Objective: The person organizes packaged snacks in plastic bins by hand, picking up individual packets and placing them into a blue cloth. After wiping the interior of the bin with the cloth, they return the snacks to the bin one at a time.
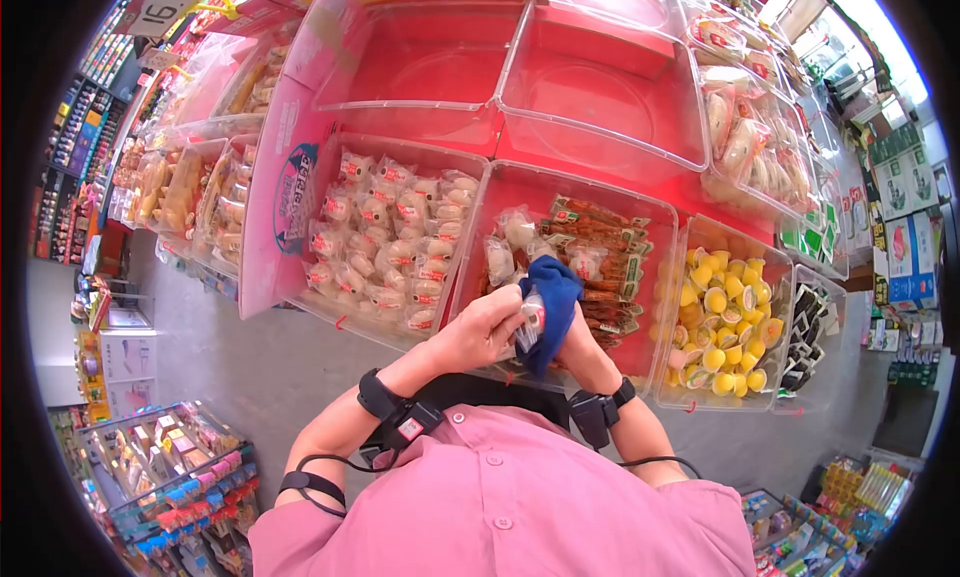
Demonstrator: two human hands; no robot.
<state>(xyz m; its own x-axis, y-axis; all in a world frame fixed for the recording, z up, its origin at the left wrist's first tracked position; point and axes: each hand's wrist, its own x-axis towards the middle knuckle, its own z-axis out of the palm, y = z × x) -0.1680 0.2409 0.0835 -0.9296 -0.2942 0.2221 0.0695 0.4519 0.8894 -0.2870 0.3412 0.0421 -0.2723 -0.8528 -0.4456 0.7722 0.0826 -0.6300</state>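
My left hand (488, 327) grips a small clear-wrapped snack packet (531, 320) over the front edge of a clear bin (655, 277). My right hand (577, 349) is mostly hidden under a blue cloth (553, 295), which it presses against that packet. Both hands meet in front of my chest, above the bin that has wrapped white snacks and long orange-brown packets. Black wrist straps with cables sit on both forearms, and my pink shirt fills the bottom of the view.
A bin of white and red wrapped sweets (392, 239) lies to the left, and a bin of yellow sweets (722, 323) to the right. Two empty clear bins (600, 87) stand behind. More shelves (170, 472) stand across the grey floor aisle.
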